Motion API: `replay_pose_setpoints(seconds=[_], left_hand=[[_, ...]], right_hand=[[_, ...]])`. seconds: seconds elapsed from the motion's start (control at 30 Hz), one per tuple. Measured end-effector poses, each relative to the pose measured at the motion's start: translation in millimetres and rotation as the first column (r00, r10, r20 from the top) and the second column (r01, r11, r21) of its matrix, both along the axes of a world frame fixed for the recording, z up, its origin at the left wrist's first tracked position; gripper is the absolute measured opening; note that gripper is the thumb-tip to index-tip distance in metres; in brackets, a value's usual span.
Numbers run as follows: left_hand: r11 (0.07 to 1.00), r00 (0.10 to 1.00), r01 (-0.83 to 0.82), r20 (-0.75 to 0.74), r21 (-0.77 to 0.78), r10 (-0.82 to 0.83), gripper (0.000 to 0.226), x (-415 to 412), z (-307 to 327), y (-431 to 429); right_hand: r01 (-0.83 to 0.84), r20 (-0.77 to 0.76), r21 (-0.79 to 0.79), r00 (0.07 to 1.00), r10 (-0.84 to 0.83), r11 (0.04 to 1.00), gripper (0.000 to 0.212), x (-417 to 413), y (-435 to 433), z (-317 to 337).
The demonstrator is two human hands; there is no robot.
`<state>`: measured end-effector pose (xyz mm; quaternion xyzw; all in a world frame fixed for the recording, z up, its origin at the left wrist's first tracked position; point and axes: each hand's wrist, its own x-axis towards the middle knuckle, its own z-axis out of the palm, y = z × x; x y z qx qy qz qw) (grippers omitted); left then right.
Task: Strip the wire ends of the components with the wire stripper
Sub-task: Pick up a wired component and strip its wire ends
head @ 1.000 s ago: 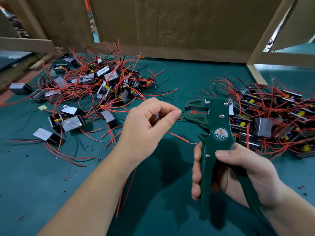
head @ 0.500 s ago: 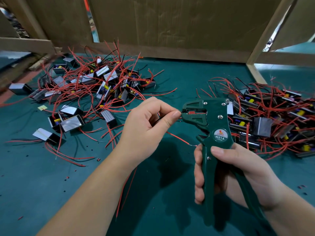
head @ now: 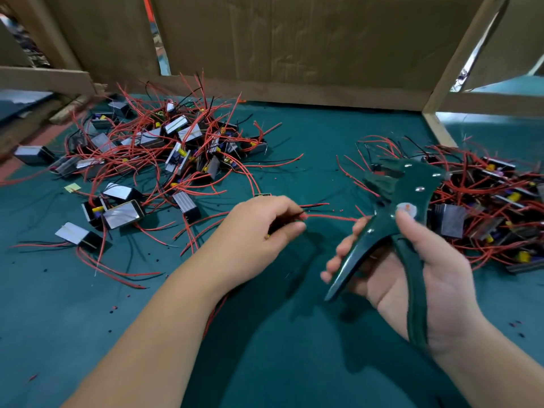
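My right hand grips the green wire stripper by its handles, which are spread apart; the tool is tilted with its jaws up and to the left and is motion-blurred. My left hand pinches a component's red wire and black wire, whose ends point right toward the stripper and are clear of its jaws. The component itself is mostly hidden under my left hand.
A pile of small boxy components with red and black leads lies at the left on the green mat. A second pile lies at the right behind the stripper. Wooden boards wall the back. Tiny insulation bits dot the mat.
The wires have come out of the stripper's jaws. My left hand dropped down and left with them; my right hand tilted the stripper away to the right and its handles opened.
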<state>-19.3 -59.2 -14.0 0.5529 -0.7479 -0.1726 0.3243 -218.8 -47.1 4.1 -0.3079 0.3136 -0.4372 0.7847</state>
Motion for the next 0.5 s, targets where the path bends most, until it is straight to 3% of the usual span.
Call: replay_pose_setpoints(seconds=[0.13,0.27,0.33,0.4,0.5], left_hand=[[0.992,0.992,-0.117,0.038,-0.041,0.119,0.010,3,-4,-2],[0.955,0.955,-0.296,-0.009,0.013,0.296,0.012,8,-6,-5],[0.947,0.924,-0.282,-0.223,0.153,0.311,0.010,7,-5,-6],[0.950,0.829,-0.161,-0.485,0.268,0.278,0.010,2,-1,-4],[0.959,0.680,0.011,-0.705,0.285,0.202,0.013,-8,2,-1]], right_hand=[[0.058,0.097,-0.064,0.994,-0.052,0.996,0.037,-6,-3,-1],[-0.030,0.119,-0.032,0.992,0.034,0.999,0.050,-5,0,-3],[-0.096,0.095,-0.011,0.991,0.096,0.995,0.057,-2,2,-4],[-0.184,0.067,0.017,0.981,0.183,0.983,0.067,1,5,-6],[-0.317,0.063,0.024,0.947,0.315,0.948,0.076,7,13,-7]])
